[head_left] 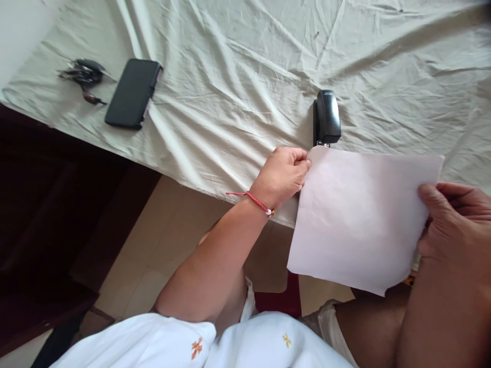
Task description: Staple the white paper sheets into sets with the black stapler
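Observation:
A white sheet of paper (364,220) is held between my two hands, its lower part reaching past the table's front edge. My left hand (282,171) pinches its upper left corner, with a red cord bracelet around the wrist. On the right side, my right hand (456,214) grips the sheet's edge, thumb on top and the other fingers partly hidden. Just beyond the paper's top left edge stands a black stapler (328,117). Its near end meets or lies very close to the paper; I cannot tell whether the paper sits inside its jaws.
A wrinkled pale cloth (230,76) covers the table. Toward the left lie a black phone or phone case (133,93) and a bunch of keys (86,74). Dark red furniture (49,204) stands at the lower left, beside the tiled floor (153,230).

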